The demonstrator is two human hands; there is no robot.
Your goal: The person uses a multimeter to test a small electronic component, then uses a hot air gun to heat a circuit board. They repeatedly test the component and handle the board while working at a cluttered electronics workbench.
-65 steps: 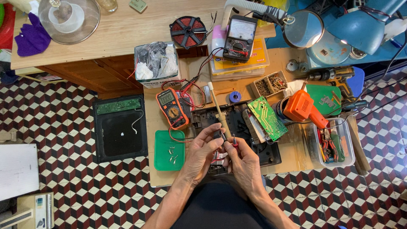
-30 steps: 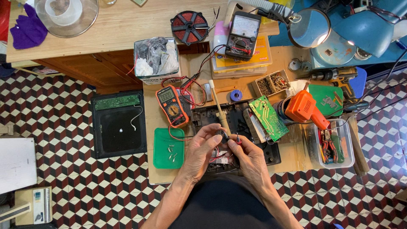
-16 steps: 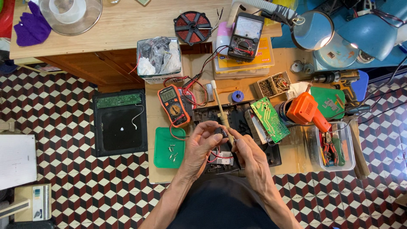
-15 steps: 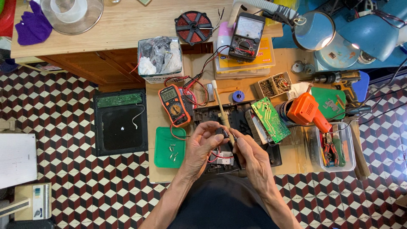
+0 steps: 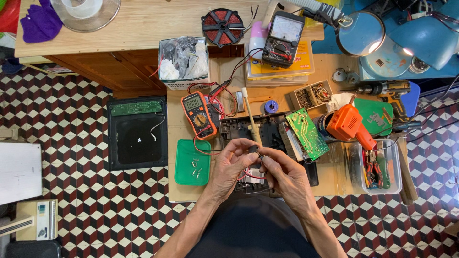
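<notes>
Head view, notes.
— Landmark: black chassis (image 5: pixel 267 136) on the low bench. Hands?
— Left hand (image 5: pixel 229 167) and right hand (image 5: pixel 284 177) meet just above its near edge, fingertips pinching a small dark component (image 5: pixel 255 152).
— Handling?
— Likely light, stiff, fragile leads; hold the body.
</notes>
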